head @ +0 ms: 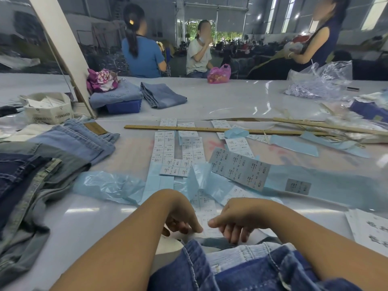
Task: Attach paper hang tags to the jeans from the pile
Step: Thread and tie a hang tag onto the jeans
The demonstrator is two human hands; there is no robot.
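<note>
At the tabletop's near edge, both hands, left hand (pixel 180 217) and right hand (pixel 235 219), pinched a white printed label strip (pixel 206 208). It lay just above the dark blue denim jeans (pixel 252 267), probably for peeling one off.

dark blue jeans (pixel 262 269) lie bunched at the near table edge, white printed tag strip (pixel 206 208) just beyond.

Left hand (pixel 180 215) and right hand (pixel 237 219) nearly meet, fingers curled.
</note>
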